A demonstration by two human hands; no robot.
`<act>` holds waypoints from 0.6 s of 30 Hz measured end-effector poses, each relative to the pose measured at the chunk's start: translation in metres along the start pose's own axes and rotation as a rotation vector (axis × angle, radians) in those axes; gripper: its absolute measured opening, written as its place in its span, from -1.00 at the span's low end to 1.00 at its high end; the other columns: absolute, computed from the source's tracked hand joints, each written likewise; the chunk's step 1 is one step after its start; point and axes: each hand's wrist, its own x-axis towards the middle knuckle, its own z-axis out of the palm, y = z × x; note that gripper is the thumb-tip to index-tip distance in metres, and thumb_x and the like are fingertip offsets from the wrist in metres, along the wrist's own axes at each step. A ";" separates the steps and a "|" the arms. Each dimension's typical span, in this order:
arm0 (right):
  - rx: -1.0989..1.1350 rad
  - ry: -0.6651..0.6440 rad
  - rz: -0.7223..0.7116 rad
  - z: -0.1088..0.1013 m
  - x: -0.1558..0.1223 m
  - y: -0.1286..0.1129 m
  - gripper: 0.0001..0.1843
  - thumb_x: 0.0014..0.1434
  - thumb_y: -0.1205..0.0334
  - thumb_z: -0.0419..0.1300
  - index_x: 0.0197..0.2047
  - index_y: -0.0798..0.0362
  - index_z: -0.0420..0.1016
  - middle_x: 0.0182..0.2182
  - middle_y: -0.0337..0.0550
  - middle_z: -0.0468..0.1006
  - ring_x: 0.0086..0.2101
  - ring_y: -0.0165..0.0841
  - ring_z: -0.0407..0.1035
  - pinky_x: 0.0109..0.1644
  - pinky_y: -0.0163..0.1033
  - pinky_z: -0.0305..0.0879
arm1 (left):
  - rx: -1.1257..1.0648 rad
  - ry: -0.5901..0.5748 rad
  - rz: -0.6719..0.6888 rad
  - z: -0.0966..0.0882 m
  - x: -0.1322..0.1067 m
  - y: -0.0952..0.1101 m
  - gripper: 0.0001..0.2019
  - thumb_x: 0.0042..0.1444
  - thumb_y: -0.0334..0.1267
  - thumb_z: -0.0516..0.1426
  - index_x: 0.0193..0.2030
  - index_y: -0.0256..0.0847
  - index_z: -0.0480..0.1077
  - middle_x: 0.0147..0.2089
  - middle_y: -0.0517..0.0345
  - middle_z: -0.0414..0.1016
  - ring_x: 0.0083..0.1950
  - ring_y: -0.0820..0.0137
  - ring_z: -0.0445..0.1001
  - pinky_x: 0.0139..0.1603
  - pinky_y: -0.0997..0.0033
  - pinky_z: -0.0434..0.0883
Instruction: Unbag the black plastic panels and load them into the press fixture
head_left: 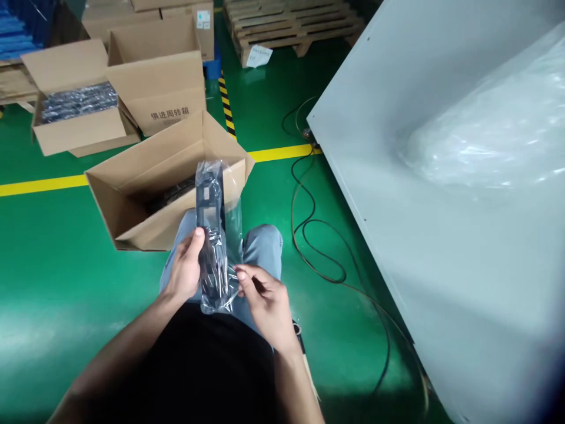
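A long dark plastic part with square cutouts lies inside a clear plastic bag [212, 253], held upright over my lap. My left hand [186, 265] grips the bagged part along its left side, thumb on top. On the right side, my right hand [263, 297] pinches the loose film of the bag between thumb and fingertips. Just beyond the bag stands an open cardboard box [150, 232], with dark wrapped pieces [174, 194] partly visible inside it.
At the far left an open carton [79, 134] holds several bagged dark parts, beside a taller carton [154, 76]. A wooden pallet [291, 26] lies at the back. Loose cables [309, 221] run over the green floor near a large grey surface [397, 235] carrying wrapped plastic [489, 129].
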 end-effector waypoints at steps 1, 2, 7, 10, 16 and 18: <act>0.015 -0.010 0.004 0.001 0.001 -0.001 -0.65 0.38 -0.09 0.28 -0.07 0.00 0.72 -0.44 -0.20 0.57 -0.47 -0.33 0.43 -0.30 -0.20 0.52 | -0.012 0.026 0.006 0.000 0.000 0.001 -0.44 0.34 0.37 -0.02 -0.27 -0.11 0.39 -0.35 0.15 0.51 -0.32 0.30 0.46 -0.28 0.32 0.44; 0.023 -0.008 0.003 0.002 0.001 -0.003 -0.65 0.38 -0.08 0.29 -0.04 0.00 0.72 -0.44 -0.22 0.56 -0.48 -0.35 0.41 -0.31 -0.23 0.50 | -0.010 0.063 0.027 0.001 0.000 0.002 -0.46 0.33 0.36 0.00 -0.27 -0.10 0.39 -0.35 0.17 0.49 -0.32 0.30 0.45 -0.28 0.33 0.42; 0.001 0.007 -0.019 0.016 -0.006 -0.003 -0.54 0.36 -0.04 0.32 0.19 0.05 0.60 -0.35 -0.21 0.53 -0.36 -0.35 0.45 -0.34 -0.30 0.44 | 0.099 0.177 0.211 0.004 -0.008 0.013 -0.57 0.38 0.26 0.03 -0.22 -0.07 0.35 -0.33 0.21 0.45 -0.30 0.32 0.39 -0.24 0.34 0.38; -0.063 0.011 -0.069 0.021 -0.010 0.002 -0.64 0.37 0.03 0.32 0.15 0.00 0.63 -0.31 -0.19 0.55 -0.31 -0.34 0.47 -0.18 -0.24 0.50 | 0.112 0.258 0.265 0.007 -0.010 0.017 -0.59 0.40 0.23 0.00 -0.24 -0.06 0.30 -0.35 0.21 0.42 -0.30 0.31 0.36 -0.23 0.32 0.37; -0.084 0.029 -0.082 0.022 -0.013 0.013 -0.77 0.46 0.11 0.23 0.02 -0.05 0.69 -0.22 -0.14 0.62 -0.25 -0.30 0.55 -0.08 -0.18 0.55 | 0.154 0.368 0.304 0.008 -0.010 0.015 -0.58 0.42 0.22 -0.03 -0.28 -0.06 0.25 -0.39 0.22 0.36 -0.32 0.32 0.30 -0.25 0.33 0.33; -0.147 0.025 -0.140 0.018 -0.011 0.015 -0.77 0.47 0.13 0.21 0.03 -0.05 0.70 -0.23 -0.13 0.63 -0.23 -0.28 0.56 -0.01 -0.16 0.55 | 0.144 0.365 0.327 0.007 -0.011 0.014 -0.58 0.41 0.22 0.00 -0.28 -0.07 0.28 -0.39 0.23 0.39 -0.34 0.34 0.30 -0.26 0.35 0.32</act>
